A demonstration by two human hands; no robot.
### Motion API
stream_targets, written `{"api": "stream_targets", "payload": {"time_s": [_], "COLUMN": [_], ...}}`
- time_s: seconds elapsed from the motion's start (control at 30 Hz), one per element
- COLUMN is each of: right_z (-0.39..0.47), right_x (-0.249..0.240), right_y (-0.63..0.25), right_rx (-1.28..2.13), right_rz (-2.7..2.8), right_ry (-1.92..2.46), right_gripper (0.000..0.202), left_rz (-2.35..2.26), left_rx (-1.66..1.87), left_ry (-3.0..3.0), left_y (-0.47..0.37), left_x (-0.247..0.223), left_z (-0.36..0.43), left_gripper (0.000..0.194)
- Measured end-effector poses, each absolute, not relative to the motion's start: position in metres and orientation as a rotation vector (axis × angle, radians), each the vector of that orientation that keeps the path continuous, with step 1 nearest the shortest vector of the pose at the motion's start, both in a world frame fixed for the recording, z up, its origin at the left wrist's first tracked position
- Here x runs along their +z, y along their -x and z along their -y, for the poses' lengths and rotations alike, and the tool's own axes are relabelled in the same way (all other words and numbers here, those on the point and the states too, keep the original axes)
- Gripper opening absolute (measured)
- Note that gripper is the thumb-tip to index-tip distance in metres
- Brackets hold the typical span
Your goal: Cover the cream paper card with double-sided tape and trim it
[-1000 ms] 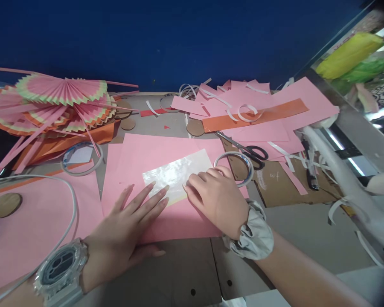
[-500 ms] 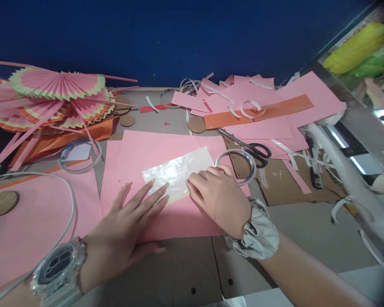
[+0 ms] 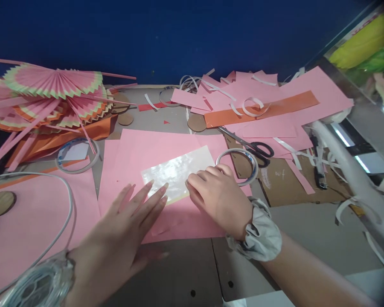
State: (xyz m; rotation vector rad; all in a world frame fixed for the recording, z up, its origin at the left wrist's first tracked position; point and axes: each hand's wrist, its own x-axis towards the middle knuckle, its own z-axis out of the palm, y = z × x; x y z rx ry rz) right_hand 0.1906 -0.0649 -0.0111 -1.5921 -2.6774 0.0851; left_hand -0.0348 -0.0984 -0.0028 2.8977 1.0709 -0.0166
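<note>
A glossy whitish rectangular piece (image 3: 195,160) lies slanted on a pink paper sheet (image 3: 141,145). Over its left part my left hand (image 3: 124,230) is spread, palm down, with the fingertips at the piece's lower left. My right hand (image 3: 217,194) is curled with its knuckles up on the right end of the piece; what its fingers pinch, if anything, is hidden. A tape roll (image 3: 253,168) lies flat just beyond my right hand. Behind that roll are scissors (image 3: 259,151) with black handles.
Pleated pink paper fans (image 3: 54,83) are heaped at the back left. Pink scraps, an orange strip (image 3: 262,111) and white curls lie back right. Another tape roll (image 3: 94,160) and a white cable (image 3: 71,200) are on the left; a cutter (image 3: 320,175) lies right.
My left hand's palm and wrist have shifted slightly down and left, while its fingers stay near the whitish piece. My right hand remains in almost the same place.
</note>
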Motion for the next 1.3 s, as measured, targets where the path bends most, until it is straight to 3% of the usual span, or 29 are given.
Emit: {"api": "stream_targets", "payload": {"time_s": [0.13,0.5,0.97,1.3], "right_z": [0.065,0.064,0.060,0.060], "right_x": [-0.010,-0.011,-0.011,-0.012], "right_y": [-0.191,-0.189,-0.191,-0.191], "right_rx": [0.144,0.102,0.168,0.179], "right_rz": [2.687,2.679,2.673,2.697], "right_ry": [1.573,1.633,1.613,1.613], "right_gripper": [0.009,0.017,0.018,0.016], "left_rz": [-1.126,-0.954,-0.879,-0.894], "left_rx": [0.024,0.116,0.128,0.095], "left_ry": [-2.871,-2.852,-2.818,-2.801], "left_y": [0.011,0.006,0.011,0.011], "left_x": [-0.001,-0.032,-0.034,-0.032], "left_z": [0.095,0.087,0.084,0.083], "left_gripper": [0.065,0.089,0.095,0.088]}}
